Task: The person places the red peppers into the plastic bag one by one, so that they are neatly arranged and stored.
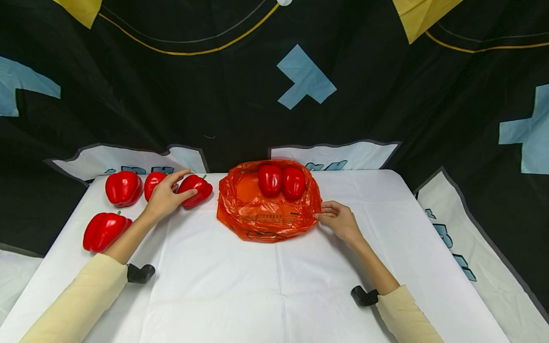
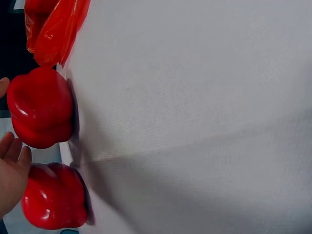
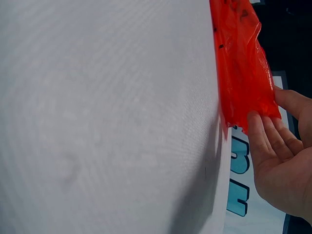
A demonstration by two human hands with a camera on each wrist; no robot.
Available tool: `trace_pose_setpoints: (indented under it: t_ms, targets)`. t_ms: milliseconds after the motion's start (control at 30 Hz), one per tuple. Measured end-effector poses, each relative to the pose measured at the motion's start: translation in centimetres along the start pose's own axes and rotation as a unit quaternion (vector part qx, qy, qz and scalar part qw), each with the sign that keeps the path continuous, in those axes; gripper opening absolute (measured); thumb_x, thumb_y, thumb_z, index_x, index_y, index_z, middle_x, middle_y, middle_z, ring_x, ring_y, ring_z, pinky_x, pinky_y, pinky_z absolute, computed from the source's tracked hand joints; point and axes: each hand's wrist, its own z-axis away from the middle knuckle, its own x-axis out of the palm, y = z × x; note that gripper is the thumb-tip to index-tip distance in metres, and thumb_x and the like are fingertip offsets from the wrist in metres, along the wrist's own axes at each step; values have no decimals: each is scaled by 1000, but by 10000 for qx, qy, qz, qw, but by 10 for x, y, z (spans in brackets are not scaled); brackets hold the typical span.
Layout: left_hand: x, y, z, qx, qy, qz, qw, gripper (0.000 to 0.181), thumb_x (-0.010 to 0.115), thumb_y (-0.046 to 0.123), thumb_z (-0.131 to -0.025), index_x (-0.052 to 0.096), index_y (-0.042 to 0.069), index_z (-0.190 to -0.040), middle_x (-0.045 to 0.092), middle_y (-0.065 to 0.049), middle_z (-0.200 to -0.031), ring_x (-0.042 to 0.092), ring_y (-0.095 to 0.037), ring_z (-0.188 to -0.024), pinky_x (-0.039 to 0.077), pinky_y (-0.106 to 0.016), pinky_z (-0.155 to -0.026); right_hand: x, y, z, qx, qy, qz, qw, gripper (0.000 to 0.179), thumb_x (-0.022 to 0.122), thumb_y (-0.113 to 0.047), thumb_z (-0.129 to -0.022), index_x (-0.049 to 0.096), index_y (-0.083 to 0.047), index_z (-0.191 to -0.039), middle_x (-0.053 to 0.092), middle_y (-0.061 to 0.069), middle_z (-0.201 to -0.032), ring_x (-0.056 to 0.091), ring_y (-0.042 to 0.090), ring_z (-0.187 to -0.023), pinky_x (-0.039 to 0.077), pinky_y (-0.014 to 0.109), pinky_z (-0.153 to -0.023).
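Head view: left hand spread wide round a red bell pepper, right hand pinching the rim of an orange-red plastic bag.
Bag lies mouth-up, thin, shiny, crinkled, dark print on its near side; two peppers inside, side by side at its 12 to 1 o'clock, long axes roughly 12–6. Pepper at left hand sits at bag's 9 o'clock, outside it, stem toward 1–2 o'clock, long axis tilted the same way; glossy, lobed, green stem. Cannot tell if left fingers touch it. Three loose peppers at its 8 to 9 o'clock, on white cloth.
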Motion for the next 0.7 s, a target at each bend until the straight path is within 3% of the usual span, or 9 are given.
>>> trace_pose_setpoints:
  t_ms: [300,700]
  targets:
    - [4,-4,-4,104,-101,-109,9998,75,77,15,-88,38,1,-151,40,-27,-148,37,-47,-132,46,-63,-94,0,1,0,-28,21,26,10000,38,76,-2,-87,61,10,-120,68,21,-111,68,16,-93,56,22,-77]
    - [9,-5,-9,1,-269,-621,9977,76,78,16,-87,39,5,-152,37,-27,-149,34,-49,-133,48,-64,-91,1,3,-3,52,44,-24,10000,39,76,-2,-87,61,10,-120,67,23,-113,68,20,-96,56,22,-78]
